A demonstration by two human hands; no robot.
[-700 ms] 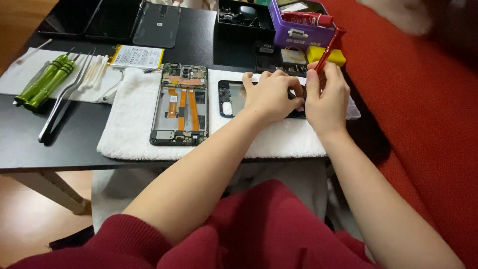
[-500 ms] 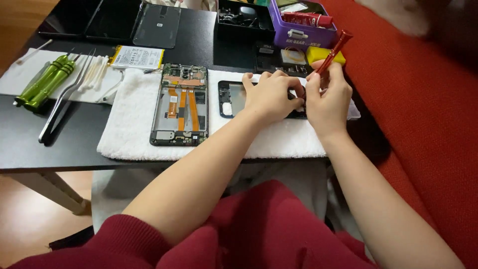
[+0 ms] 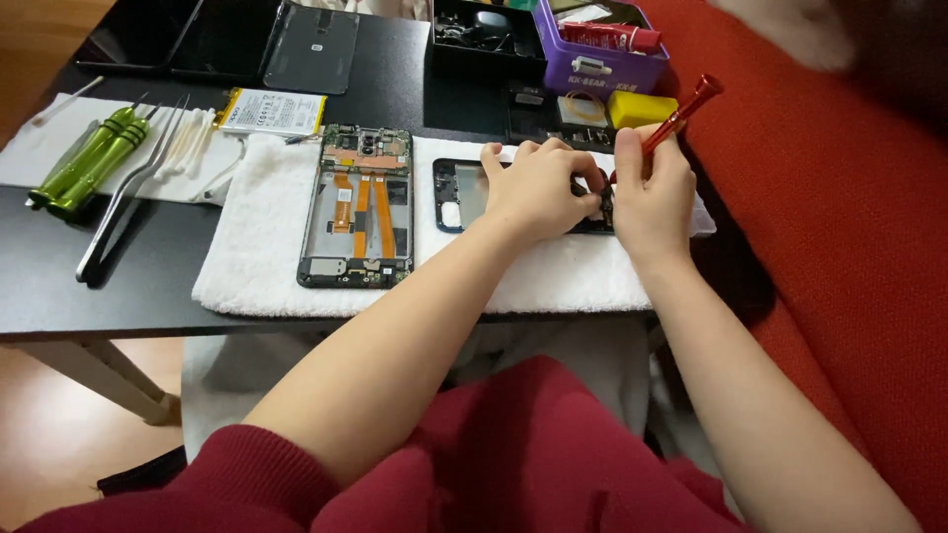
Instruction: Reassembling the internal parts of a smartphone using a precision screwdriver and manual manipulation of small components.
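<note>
Both hands meet over a black plastic phone frame (image 3: 456,193) lying on a white terry towel (image 3: 257,259) right of centre: the left hand (image 3: 538,188) presses flat on the frame with fingers spread, grasping nothing, while the right hand (image 3: 647,192) is clenched around a slim red metal screwdriver (image 3: 679,116), its tip down at the frame's right end and hidden between the two hands. Going from the left edge of the frame, a pair of green-handled tools (image 3: 89,158) and long steel tweezers (image 3: 123,202) rest on a white cloth (image 3: 39,148) on the black worktop (image 3: 99,286), with some cotton swabs (image 3: 193,138) beside them. Next comes a flat rectangular battery pack (image 3: 272,111), white-labelled with a yellow edge, lying loose above the towel. Just right of it on the towel sits an opened phone body (image 3: 357,207), green board and orange ribbon cables bare. As a judgement, the teardown looks well along: back cover, battery and frame are apart from the body, and work on the frame itself is what remains in hand. At upper centre lies a dark grey back cover (image 3: 311,44); at upper right stand a black parts tray (image 3: 484,35), a purple plastic box (image 3: 597,64) holding a red tube (image 3: 612,38), and a yellow block (image 3: 640,107). Red upholstery (image 3: 839,197) fills the right side.
</note>
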